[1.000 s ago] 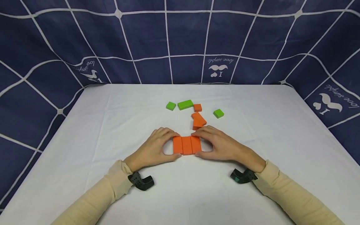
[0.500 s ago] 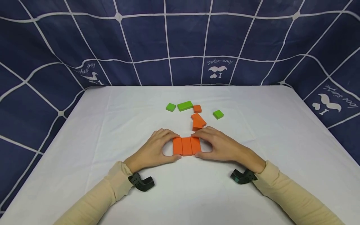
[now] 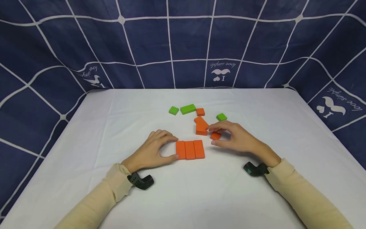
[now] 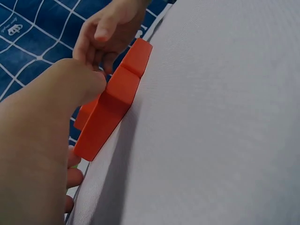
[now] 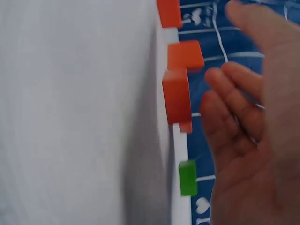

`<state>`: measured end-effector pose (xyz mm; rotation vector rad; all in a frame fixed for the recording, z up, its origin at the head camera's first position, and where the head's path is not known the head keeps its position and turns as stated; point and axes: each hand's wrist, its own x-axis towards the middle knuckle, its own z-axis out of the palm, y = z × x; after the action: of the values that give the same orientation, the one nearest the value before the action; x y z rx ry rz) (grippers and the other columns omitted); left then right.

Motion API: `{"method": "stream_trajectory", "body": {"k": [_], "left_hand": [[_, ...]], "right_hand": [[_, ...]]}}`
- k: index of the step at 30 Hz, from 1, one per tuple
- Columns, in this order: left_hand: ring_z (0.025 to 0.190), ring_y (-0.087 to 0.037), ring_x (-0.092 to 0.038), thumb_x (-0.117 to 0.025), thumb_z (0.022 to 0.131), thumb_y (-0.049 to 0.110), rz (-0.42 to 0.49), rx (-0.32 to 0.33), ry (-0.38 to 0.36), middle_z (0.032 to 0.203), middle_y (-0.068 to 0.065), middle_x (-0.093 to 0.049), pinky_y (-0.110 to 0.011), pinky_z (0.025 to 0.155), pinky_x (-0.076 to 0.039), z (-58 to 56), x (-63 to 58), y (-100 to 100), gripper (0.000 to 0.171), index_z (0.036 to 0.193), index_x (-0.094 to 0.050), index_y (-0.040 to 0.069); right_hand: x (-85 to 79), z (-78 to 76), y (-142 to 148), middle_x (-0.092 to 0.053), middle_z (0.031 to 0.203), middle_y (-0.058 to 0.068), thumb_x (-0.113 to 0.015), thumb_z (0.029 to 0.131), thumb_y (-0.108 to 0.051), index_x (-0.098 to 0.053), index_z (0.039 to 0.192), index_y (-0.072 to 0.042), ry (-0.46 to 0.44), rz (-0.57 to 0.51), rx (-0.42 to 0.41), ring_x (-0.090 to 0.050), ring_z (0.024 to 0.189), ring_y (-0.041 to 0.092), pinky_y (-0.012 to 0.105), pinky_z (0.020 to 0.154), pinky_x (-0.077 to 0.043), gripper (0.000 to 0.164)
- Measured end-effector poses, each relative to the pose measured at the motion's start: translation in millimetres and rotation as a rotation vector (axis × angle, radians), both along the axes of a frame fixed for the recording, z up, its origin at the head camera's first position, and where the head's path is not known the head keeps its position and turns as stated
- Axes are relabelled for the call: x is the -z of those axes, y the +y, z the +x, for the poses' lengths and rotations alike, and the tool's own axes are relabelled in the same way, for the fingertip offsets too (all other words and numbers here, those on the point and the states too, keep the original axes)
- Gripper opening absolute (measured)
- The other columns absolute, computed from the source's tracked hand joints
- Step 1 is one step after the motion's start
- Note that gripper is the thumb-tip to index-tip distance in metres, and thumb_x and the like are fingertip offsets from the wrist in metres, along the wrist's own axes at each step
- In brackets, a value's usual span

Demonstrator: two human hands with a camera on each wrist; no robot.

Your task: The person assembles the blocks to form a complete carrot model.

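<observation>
Three orange blocks (image 3: 190,150) lie side by side in a row on the white cloth in the head view. My left hand (image 3: 150,149) is at the row's left end, index finger and thumb spread near that block's two corners. In the left wrist view its thumb (image 4: 91,86) is against or just in front of an orange block (image 4: 105,122). My right hand (image 3: 235,136) hovers by a small orange block (image 3: 215,136), fingers apart with nothing gripped. Beside its fingertips sit two touching orange blocks (image 3: 201,129), one angular.
Farther back stand a small orange block (image 3: 200,112), a long green block (image 3: 188,109) and a small green block (image 3: 173,110). Another green block (image 3: 221,117) sits just behind my right hand. A blue gridded curtain (image 3: 188,41) hangs beyond the table's far edge.
My right hand has left the row's right end and moved right and away, beside the small orange block. My left hand has drawn slightly left. The row stays in place.
</observation>
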<state>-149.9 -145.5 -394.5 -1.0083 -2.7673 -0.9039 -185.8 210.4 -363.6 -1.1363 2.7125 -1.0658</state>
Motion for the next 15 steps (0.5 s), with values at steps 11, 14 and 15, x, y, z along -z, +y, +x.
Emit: {"method": "stream_trajectory", "body": {"k": [11, 14, 15], "left_hand": [[0.114, -0.011, -0.050, -0.079, 0.085, 0.051, -0.006, 0.012, 0.029, 0.121, 0.009, -0.061, -0.041, 0.100, -0.035, -1.7, 1.0, 1.1, 0.054, 0.127, -0.069, 0.019], [0.111, -0.010, -0.050, -0.079, 0.084, 0.051, -0.016, 0.009, 0.028, 0.118, 0.009, -0.061, -0.040, 0.098, -0.035, -1.9, 1.4, 1.5, 0.054, 0.127, -0.069, 0.019], [0.110, -0.010, -0.050, -0.079, 0.084, 0.051, -0.017, 0.007, 0.028, 0.116, 0.009, -0.061, -0.040, 0.097, -0.035, -1.8, 1.4, 1.6, 0.054, 0.127, -0.069, 0.019]], "right_hand": [[12.4, -13.8, 16.4, -0.065, 0.105, -0.006, -0.087, 0.084, -0.027, -0.070, 0.122, -0.019, -0.005, 0.091, 0.087, -0.056, 0.094, 0.010, 0.030, 0.083, -0.049, 0.042], [13.0, -15.2, 17.0, -0.064, 0.101, -0.006, -0.087, 0.084, -0.027, -0.070, 0.120, -0.019, -0.003, 0.104, 0.093, -0.055, 0.091, 0.010, 0.028, 0.080, -0.047, 0.040], [13.0, -15.4, 17.1, -0.064, 0.100, -0.006, -0.087, 0.084, -0.026, -0.070, 0.119, -0.019, -0.004, 0.106, 0.092, -0.055, 0.091, 0.010, 0.028, 0.079, -0.047, 0.039]]}}
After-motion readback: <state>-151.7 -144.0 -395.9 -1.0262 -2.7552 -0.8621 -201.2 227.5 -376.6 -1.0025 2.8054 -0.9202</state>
